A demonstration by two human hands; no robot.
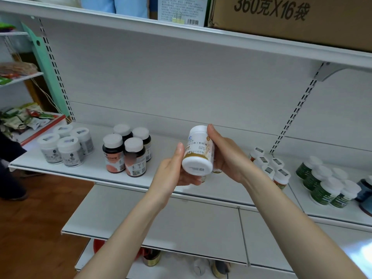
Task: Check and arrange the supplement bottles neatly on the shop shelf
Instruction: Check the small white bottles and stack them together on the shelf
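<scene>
Left hand (177, 170) and right hand (228, 156) grip the white bottle (198, 156) between them, base tilted near, probably to check its print.

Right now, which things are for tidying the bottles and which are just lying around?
For the job: white bottle, left hand, right hand, dark bottles, grey-label bottles, green-label bottles, shelf.
Just lying about: cardboard box, snack packets.
</scene>
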